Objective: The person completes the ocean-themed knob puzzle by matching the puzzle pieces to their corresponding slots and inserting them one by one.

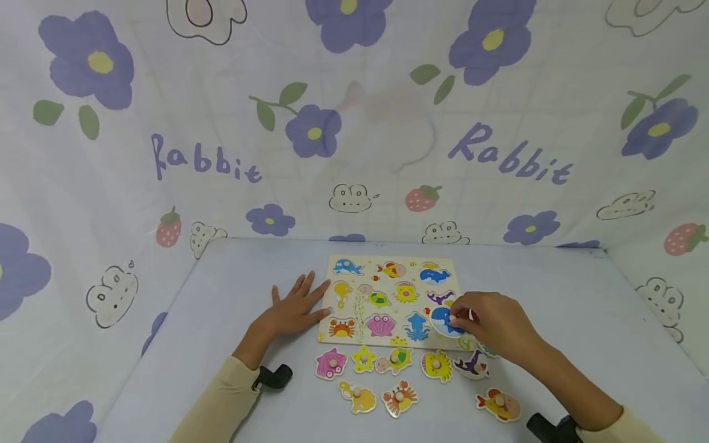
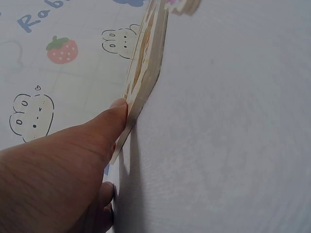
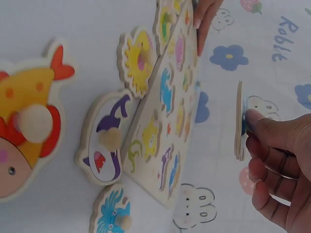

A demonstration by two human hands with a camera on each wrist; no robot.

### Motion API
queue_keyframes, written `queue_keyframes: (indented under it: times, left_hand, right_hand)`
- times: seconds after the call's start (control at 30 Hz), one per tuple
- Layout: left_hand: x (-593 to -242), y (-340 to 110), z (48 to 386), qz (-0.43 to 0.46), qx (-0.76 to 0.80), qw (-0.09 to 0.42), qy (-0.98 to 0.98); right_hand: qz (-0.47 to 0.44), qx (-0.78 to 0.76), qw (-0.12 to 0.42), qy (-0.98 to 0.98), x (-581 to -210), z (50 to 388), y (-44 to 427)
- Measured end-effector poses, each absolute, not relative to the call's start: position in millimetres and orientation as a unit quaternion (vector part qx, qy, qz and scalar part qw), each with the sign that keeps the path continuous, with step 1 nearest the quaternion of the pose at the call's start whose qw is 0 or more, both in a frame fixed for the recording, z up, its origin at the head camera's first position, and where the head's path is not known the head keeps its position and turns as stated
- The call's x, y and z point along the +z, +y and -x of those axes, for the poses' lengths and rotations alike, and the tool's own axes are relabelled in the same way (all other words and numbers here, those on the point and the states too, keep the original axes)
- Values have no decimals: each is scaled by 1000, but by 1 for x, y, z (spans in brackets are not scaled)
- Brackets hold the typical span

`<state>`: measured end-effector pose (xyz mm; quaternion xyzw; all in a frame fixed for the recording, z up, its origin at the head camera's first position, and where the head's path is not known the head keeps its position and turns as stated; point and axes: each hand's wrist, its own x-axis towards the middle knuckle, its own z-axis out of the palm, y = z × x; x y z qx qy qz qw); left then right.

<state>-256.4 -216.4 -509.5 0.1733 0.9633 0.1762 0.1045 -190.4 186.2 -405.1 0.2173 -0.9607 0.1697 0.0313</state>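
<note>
A wooden peg puzzle board [image 1: 368,261] printed with sea animals lies on the table. My left hand [image 1: 296,307] spreads its fingers flat beside the board's left side; in the left wrist view the thumb [image 2: 109,121] touches the board's edge. Between thumb and fingers, my right hand [image 1: 498,320] pinches a blue whale puzzle piece [image 1: 440,319] by its knob. That piece is above the lower right of the board, seen edge-on as a thin wooden slab [image 3: 239,121] in the right wrist view, apart from the board.
In front of the board lie knobbed pieces: shell [image 1: 330,364], star [image 1: 363,360], turtle [image 1: 400,357], yellow octopus [image 1: 442,367], purple shark [image 1: 471,366], seahorse [image 1: 361,400], crab [image 1: 396,403] and fish [image 1: 506,411]. A blue piece [image 3: 109,216] lies near the shark. A patterned curtain [image 1: 354,166] stands behind.
</note>
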Motion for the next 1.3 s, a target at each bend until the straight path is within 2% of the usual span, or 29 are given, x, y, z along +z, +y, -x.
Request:
queue_keyframes:
  times: [0.67,1.3]
  left_hand:
    - [-513,-217,258,-168,165,100,967]
    - [-508,-216,255,-169,171,105,965]
  right_hand:
    - [-208,176,59,-960,-427,260,181]
    - [-163,162,23,-973,-449,316,173]
